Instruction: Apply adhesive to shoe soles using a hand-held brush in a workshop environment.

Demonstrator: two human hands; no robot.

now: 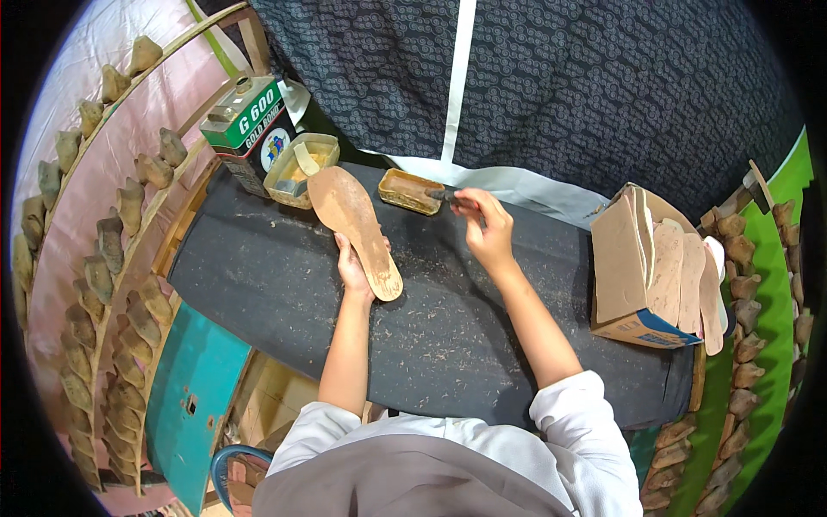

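Note:
My left hand (353, 271) holds a tan shoe insole (349, 205) above the table, its broad end away from me and its heel end near my wrist. The heel end has a rough, darker patch. In my right hand (488, 226) is a dark-handled tool, apparently a brush (444, 197), pinched between the fingers. Its tip reaches over the right edge of a small amber tray (398, 202) with brownish residue inside. Whether the tip touches the tray, I cannot tell.
A dark, scrap-littered table (448, 327) lies below. Left of the tray stand a yellowish tub (281, 195) holding a pale scraper and a green-and-black metal can (250, 129). A cardboard box (617, 258) of insoles sits at right. Racks of shoe lasts (109, 241) flank both sides.

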